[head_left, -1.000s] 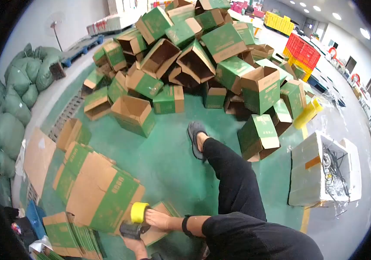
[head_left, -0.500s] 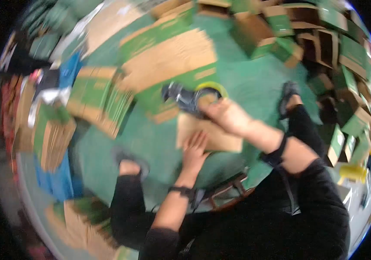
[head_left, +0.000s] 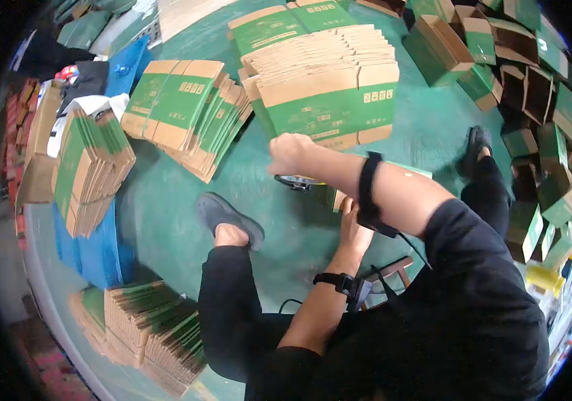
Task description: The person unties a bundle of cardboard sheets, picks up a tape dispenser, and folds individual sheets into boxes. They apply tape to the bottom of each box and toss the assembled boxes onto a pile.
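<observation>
My right hand (head_left: 290, 155) is closed in a fist around a tape dispenser (head_left: 299, 182), whose dark front edge shows just under the wrist. Most of the dispenser is hidden by the hand and forearm. Below that forearm, my left hand (head_left: 354, 227) holds the near side of a green and brown cardboard box (head_left: 406, 171). The forearm covers much of this box and part of the left fingers. A large stack of flattened green and brown cartons (head_left: 326, 110) lies just beyond my right hand.
Bundles of flat cartons (head_left: 175, 100) lie at the left, another (head_left: 92, 174) rests by a blue sheet (head_left: 89, 250), and more (head_left: 159, 334) stand lower left. Open boxes (head_left: 436, 50) pile up at the right. A stool (head_left: 399, 267) is beside my left wrist.
The dispenser has turned over, with my right hand now above it. My left hand has gone from lying flat on the box to holding its side. The view has shifted.
</observation>
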`<state>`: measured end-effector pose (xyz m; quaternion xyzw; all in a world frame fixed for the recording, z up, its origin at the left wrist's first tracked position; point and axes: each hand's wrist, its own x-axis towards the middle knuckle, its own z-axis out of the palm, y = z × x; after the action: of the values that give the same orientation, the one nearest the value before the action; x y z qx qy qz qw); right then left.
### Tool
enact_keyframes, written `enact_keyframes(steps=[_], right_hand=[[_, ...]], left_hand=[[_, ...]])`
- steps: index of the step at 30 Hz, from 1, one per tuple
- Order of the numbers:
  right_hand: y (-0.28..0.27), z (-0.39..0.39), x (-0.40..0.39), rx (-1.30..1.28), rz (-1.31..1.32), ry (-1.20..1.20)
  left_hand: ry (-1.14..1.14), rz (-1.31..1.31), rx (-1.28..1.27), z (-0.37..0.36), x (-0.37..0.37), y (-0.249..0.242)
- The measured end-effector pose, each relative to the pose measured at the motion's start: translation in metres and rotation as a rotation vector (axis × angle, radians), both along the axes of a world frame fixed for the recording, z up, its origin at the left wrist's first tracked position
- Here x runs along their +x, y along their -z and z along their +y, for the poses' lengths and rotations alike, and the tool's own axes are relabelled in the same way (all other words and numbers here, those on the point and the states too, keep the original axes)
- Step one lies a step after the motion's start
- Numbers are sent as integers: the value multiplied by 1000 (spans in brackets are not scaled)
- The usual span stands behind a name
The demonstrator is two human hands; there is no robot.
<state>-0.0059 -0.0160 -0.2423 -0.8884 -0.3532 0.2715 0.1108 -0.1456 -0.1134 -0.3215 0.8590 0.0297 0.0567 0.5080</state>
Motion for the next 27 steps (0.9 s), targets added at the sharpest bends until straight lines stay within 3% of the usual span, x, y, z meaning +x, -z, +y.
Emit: enact_keyframes(steps=[1, 2, 3, 5, 6, 8, 10, 12, 14, 15, 18, 19, 20, 22, 23, 25, 27], right_hand=[[11, 6, -1, -101, -47, -19], [22, 6, -1, -204, -92, -42], [16, 0, 3, -215, -90, -25], [-28, -10, 13, -228, 14, -58], [-64, -24, 13, -278, 61, -24], [-79, -74, 26, -173, 120, -219], [-77, -177, 16, 265, 385, -45], [-75, -283, -14, 312, 218, 81], [-73, -369, -43, 210, 309, 206], [-82, -387, -52, 152, 387, 332], [-68, -409, -63, 220, 381, 379], [-63, -408, -64, 330, 364, 344], [-55, -414, -66, 359, 344, 327], [-47, -435, -68, 384, 367, 324], [-50, -454, -67, 381, 396, 345], [-51, -484, -65, 180, 355, 357], [-19, -491, -61, 139, 305, 301]], left_hand=[[-170, 139, -458, 0, 3, -11], [34, 86, -141, 9, 1, -20], [17, -14, 20, 1, -1, 6], [306, 27, 367, 10, -2, 8], [236, -59, 329, 10, -1, -3], [194, -116, 306, 6, -1, 1], [177, -177, 322, 5, -2, 3], [195, -254, 373, 7, -3, 6], [198, -335, 447, 8, -6, 2], [214, -408, 457, 7, -3, -1], [109, -319, 308, -8, -1, -13], [51, -424, 511, -9, 16, -32], [-81, -377, 630, -16, 38, -43], [-371, -117, 929, -10, 73, -12], [-353, -132, 941, -8, 78, -15], [-285, 518, 596, -7, 83, -21], [-253, 483, 628, -5, 81, -16]])
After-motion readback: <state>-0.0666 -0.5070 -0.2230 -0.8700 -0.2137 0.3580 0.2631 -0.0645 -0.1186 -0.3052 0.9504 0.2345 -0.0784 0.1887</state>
